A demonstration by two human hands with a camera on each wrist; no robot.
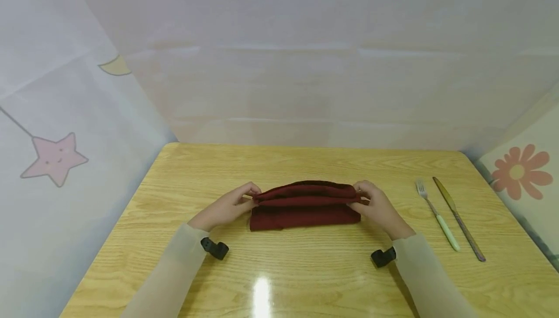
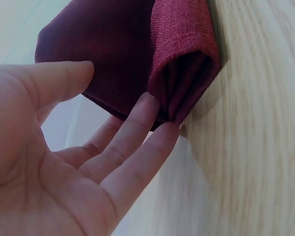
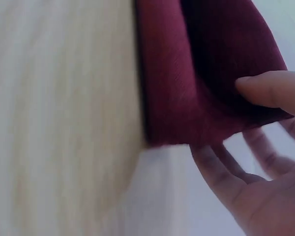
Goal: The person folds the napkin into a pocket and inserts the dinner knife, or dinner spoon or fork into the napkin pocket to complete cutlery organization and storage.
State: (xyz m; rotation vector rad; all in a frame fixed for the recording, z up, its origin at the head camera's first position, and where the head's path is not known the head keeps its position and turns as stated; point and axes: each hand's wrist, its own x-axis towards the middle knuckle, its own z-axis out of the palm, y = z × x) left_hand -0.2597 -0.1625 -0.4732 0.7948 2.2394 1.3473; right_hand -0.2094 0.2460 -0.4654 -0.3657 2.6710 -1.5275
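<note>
A dark red folded cloth (image 1: 305, 217) lies across the middle of the table, its upper layer raised in a flap. At its left end my left hand (image 1: 228, 207) pinches the flap. In the left wrist view the thumb presses one face of the cloth (image 2: 108, 44), and the fingers reach behind and under its edge, beside a rolled fold. My right hand (image 1: 381, 209) pinches the opposite end. The right wrist view shows the thumb on the inner face of the cloth (image 3: 169, 83), with fingertips partly hidden beneath it.
Right of the cloth, a fork (image 1: 443, 225) with a pale green handle lies beside a table knife (image 1: 460, 221). The wooden table (image 1: 305, 269) meets a pale curtain (image 1: 279, 85) at the back. Printed fabric hangs at both sides.
</note>
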